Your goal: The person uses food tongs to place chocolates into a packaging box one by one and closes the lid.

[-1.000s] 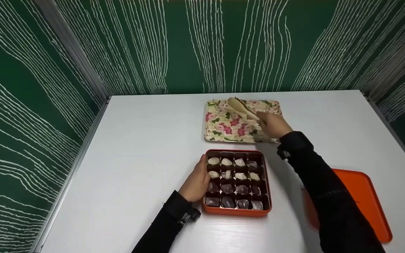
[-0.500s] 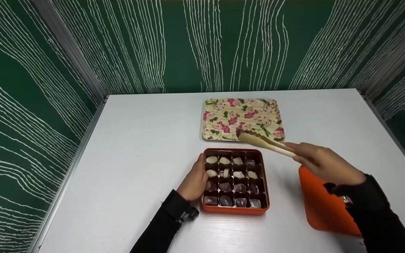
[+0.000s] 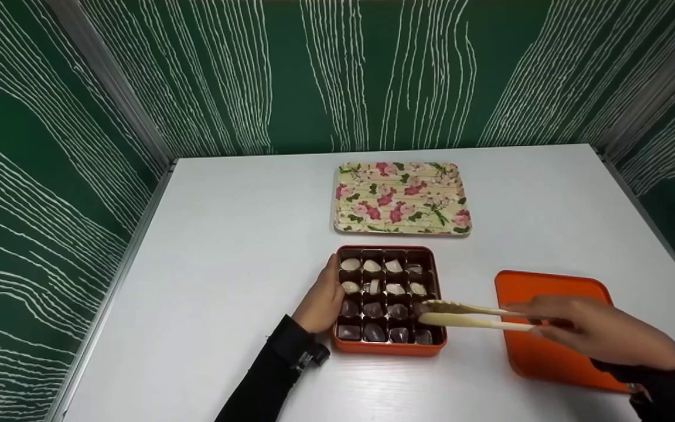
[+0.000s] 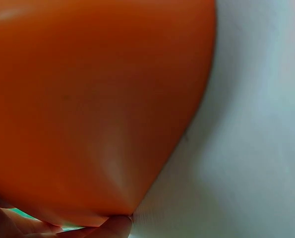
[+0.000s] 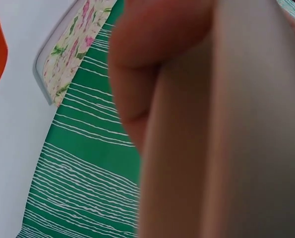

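Observation:
An orange-rimmed square box with a dark divided insert stands mid-table; its cups hold pale chocolates in the two far rows and dark chocolates in the near rows. My left hand lies along the box's left side, fingers stretched against the wall; a fingertip touches its edge in the left wrist view. My right hand grips light beige tongs, their tips over the right-hand column, third row from the back. A dark chocolate shows at the tips; whether it touches the cup cannot be seen.
An orange lid or tray lies to the right, partly under my right hand. Behind the box is a flowered tray. Green panels with white lines wall the white table at the back and sides.
My right hand has brought the tongs from above the flowered tray, right and toward me, to the box, with a dark piece at their tips. My left hand stays at the box's side.

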`<state>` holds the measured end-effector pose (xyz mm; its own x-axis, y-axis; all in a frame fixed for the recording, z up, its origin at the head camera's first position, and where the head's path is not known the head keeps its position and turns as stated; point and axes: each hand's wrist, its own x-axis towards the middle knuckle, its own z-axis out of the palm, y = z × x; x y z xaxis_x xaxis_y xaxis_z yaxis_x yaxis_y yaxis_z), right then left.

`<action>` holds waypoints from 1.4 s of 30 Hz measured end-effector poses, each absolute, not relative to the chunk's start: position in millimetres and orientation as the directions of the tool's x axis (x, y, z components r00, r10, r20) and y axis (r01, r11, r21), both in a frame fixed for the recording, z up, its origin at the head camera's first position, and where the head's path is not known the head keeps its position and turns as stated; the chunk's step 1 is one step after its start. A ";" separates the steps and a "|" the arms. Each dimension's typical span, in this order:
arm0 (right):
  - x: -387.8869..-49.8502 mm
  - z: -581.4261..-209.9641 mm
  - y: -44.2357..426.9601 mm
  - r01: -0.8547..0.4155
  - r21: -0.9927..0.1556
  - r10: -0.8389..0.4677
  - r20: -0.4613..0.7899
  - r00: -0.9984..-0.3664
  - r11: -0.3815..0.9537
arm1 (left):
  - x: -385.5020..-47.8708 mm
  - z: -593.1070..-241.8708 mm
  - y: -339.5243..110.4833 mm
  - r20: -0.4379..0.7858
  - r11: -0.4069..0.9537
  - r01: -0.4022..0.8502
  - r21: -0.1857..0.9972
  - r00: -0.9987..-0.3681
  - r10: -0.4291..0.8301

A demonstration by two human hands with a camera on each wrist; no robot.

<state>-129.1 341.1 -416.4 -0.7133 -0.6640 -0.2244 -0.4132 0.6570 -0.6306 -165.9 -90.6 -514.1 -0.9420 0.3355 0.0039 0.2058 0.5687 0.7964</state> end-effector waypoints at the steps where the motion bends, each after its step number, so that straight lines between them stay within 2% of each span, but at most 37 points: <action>1: -126.7 -416.0 341.3 -0.416 -0.619 -0.663 -0.235 -0.711 0.666 | -165.9 -514.2 -90.4 0.005 0.568 0.206 0.797 -0.943 0.334; 8: -117.3 -416.1 341.8 -0.402 -0.616 -0.673 -0.297 -0.677 0.677 | -166.4 -514.7 -90.3 0.024 0.570 0.218 0.792 -0.945 0.327; 14: -117.4 -414.8 339.8 -0.370 -0.608 -0.651 -0.340 -0.679 0.703 | -167.0 -515.0 -90.2 0.006 0.566 0.199 0.800 -0.946 0.324; 17: -120.0 -414.4 340.0 -0.379 -0.608 -0.650 -0.312 -0.693 0.697 | -167.4 -515.0 -90.4 -0.003 0.568 0.194 0.800 -0.945 0.326; 21: -128.9 -414.1 340.2 -0.422 -0.642 -0.664 -0.187 -0.724 0.641 | -167.3 -515.6 -90.6 0.003 0.565 0.203 0.800 -0.942 0.334; 27: -159.8 -416.3 327.7 -0.527 -0.631 -0.632 0.075 -0.771 0.569 | -166.0 -516.1 -90.1 0.009 0.568 0.204 0.797 -0.945 0.327; 31: -190.9 -421.8 314.3 -0.526 -0.648 -0.575 0.162 -0.802 0.551 | -165.7 -516.4 -89.9 0.011 0.567 0.207 0.798 -0.944 0.329; 37: -240.5 -431.7 296.0 -0.495 -0.668 -0.506 0.202 -0.839 0.555 | -167.0 -515.2 -89.0 0.007 0.562 0.195 0.803 -0.948 0.319; 42: -270.9 -447.4 286.6 -0.437 -0.626 -0.438 0.164 -0.884 0.647 | -166.3 -516.0 -89.4 0.016 0.567 0.202 0.799 -0.949 0.316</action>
<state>-270.9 286.6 -447.4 -0.8839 -0.4379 0.1643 -0.4367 0.6466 -0.6255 -166.3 -89.4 -516.0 -0.9486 0.3160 0.0163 0.2025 0.5666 0.7987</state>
